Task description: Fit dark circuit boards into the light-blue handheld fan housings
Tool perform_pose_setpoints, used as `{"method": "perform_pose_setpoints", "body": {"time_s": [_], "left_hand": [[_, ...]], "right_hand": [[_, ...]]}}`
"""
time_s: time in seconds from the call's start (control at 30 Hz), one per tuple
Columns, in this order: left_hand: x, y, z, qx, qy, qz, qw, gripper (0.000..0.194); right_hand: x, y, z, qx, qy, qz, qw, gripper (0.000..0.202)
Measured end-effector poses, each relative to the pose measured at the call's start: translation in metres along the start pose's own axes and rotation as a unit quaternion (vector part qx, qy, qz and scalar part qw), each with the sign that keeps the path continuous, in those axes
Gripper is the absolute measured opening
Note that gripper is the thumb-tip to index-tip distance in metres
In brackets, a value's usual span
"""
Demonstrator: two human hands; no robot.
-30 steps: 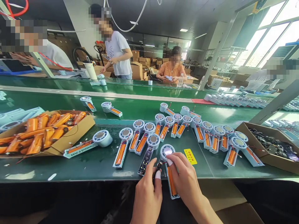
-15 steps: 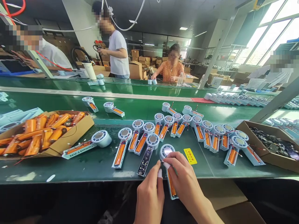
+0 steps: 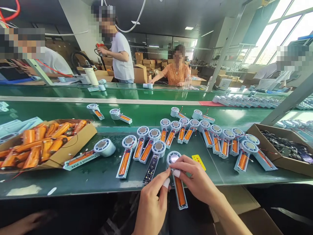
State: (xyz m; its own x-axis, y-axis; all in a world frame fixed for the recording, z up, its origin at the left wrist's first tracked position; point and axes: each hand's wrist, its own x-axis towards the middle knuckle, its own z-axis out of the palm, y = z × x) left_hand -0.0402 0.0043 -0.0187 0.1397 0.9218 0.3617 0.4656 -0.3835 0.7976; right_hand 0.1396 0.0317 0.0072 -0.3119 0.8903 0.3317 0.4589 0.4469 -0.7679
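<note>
A light blue fan unit with an orange battery in its handle lies at the front edge of the green table, its round head pointing away. My left hand pinches at the neck of this unit from the left. From the right, my right hand pinches at the same spot; white covers show on fingers of both hands. What lies between the fingertips is too small to make out. Just left of them, a fan unit with a dark circuit board rests on the table. A yellow card is partly behind my right hand.
A cardboard box of orange batteries stands left, a box of dark circuit boards right. Several fan units lie between them. Behind is a green conveyor, with people beyond. Another person's hand shows at lower left.
My right hand has shifted slightly, showing more of the unit's orange battery. The view has moved a little. Another person's hand has appeared at lower left.
</note>
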Motion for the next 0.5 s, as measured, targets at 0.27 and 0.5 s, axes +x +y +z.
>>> {"method": "perform_pose_setpoints", "body": {"time_s": [0.27,0.5], "left_hand": [[0.011,0.003,-0.011,-0.055,-0.058,-0.034,0.996,0.032],[-0.006,0.016,0.004,-0.108,-0.02,-0.129,0.986,0.05]], "right_hand": [[0.002,0.0,0.002,0.031,0.027,0.029,0.999,0.017],[-0.004,-0.011,-0.003,0.113,-0.003,0.155,0.981,0.03]]}}
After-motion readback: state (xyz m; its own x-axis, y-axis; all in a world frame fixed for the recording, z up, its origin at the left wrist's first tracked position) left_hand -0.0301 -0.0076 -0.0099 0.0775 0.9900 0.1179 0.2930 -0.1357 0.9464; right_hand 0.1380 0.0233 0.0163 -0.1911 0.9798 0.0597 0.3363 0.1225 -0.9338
